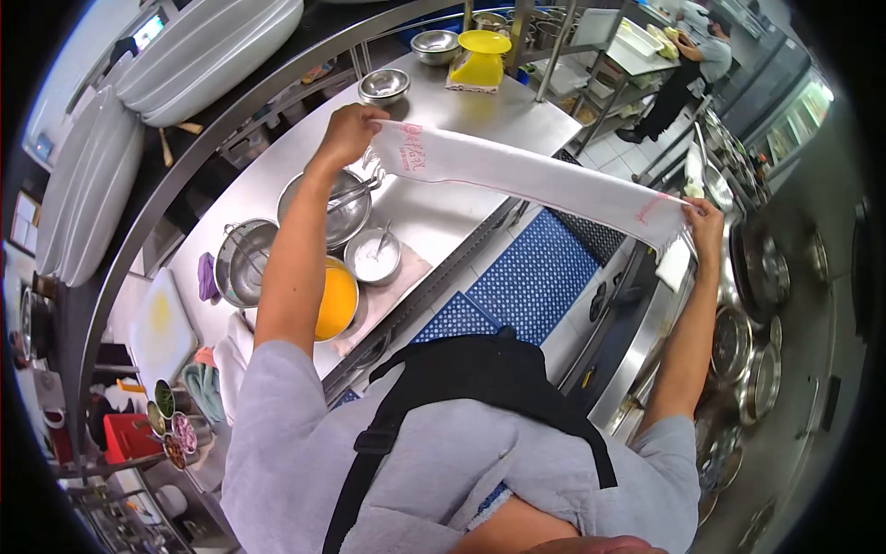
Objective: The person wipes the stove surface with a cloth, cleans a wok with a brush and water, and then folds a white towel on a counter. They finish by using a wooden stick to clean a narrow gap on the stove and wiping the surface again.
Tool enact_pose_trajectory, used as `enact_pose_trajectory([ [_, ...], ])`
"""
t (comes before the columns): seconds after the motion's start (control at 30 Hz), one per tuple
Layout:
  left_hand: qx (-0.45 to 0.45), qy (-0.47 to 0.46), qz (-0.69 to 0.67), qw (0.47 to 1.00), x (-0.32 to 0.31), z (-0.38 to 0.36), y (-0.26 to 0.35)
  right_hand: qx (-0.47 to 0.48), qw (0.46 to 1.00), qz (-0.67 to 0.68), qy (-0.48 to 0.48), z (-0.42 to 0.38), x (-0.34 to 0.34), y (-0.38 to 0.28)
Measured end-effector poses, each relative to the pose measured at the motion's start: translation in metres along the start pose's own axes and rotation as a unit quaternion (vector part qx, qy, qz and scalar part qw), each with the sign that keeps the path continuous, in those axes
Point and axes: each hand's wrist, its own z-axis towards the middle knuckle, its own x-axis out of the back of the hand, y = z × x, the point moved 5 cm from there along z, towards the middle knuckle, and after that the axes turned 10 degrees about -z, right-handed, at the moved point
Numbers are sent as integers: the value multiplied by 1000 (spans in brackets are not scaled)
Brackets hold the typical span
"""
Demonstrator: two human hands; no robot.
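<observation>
A long white towel (535,177) with red writing near both ends is stretched between my hands, above the gap beside the steel counter. My left hand (347,138) pinches its left end over the counter. At the other end, my right hand (704,226) has its fingers closed on the towel's edge, near the stove side. Below my left forearm stand a metal bowl (334,231) with a utensil in it, a strainer (242,266), a bowl of orange-yellow liquid (338,303) and a small bowl of white contents (373,258).
A yellow scale (479,60) and metal bowls (384,85) stand at the counter's far end. White dishes (208,55) sit on a shelf at upper left. A blue mat (531,268) lies on the floor. Pans (734,342) line the right; a person (688,74) works behind.
</observation>
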Motion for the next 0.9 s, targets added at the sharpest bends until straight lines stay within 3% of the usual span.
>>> enact_pose_trajectory([
  [0.1, 19, 57, 38, 997, -20, 20, -23, 39, 998, -42, 37, 45, -41, -7],
  [0.17, 43, 84, 71, 993, -28, 39, -39, 115, 992, -47, 24, 92, -85, 3],
  [0.27, -39, 156, 204, 966, -29, 69, -72, 169, 986, -3, -1, 165, -143, -7],
  [0.37, 36, 200, 256, 945, -25, 84, -77, 170, 985, -18, -33, 230, -192, -40],
  [0.4, 57, 202, 279, 937, -28, 83, -77, 201, 975, 86, -46, 252, -216, -37],
  [0.47, 19, 212, 308, 927, -34, 76, -96, 154, 954, 219, -133, 287, -259, -35],
  [0.53, 96, 203, 329, 917, -52, 64, -102, 165, 943, 224, -184, 306, -292, -28],
  [0.63, 221, 73, 382, 894, -92, 40, -121, 187, 931, 180, -258, 303, -336, -5],
  [0.73, 264, -14, 425, 865, -133, 21, -132, 179, 919, 100, -337, 288, -379, 38],
  [0.9, 313, -50, 431, 845, -160, 6, -140, 130, 929, 70, -340, 284, -394, 74],
])
